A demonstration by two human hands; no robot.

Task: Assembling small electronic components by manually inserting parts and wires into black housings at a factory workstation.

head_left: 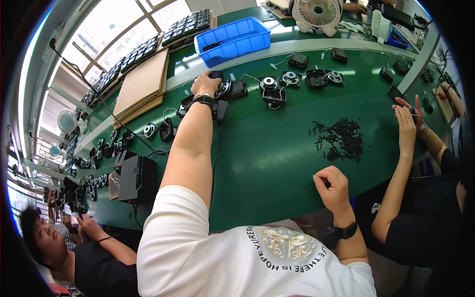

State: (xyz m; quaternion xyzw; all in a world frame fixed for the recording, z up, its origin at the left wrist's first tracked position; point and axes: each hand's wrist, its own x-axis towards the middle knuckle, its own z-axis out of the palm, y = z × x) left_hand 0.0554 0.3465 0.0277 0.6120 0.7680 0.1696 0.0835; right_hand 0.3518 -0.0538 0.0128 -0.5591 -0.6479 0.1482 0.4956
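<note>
My left arm stretches to the far side of the green table [257, 173]. There my left hand [205, 85] closes on a small black speaker housing [215, 74], which its fingers partly hide. More black housings and a round silver speaker [223, 89] lie close to that hand. Just above the near edge is my right hand [332, 187], with its fingers curled in; what they hold, if anything, is hidden. Beyond the right hand lies a loose pile of black screws [341, 140]. Along the far side sit wired speakers [268, 83] and open housings [316, 78].
A blue bin [232, 42] and a fan [316, 15] stand past the metal rail. Boards [141, 89] are stacked at the far left, near a black power box [137, 179] with cables. Co-workers sit on both sides; one's hands [408, 123] are at the right.
</note>
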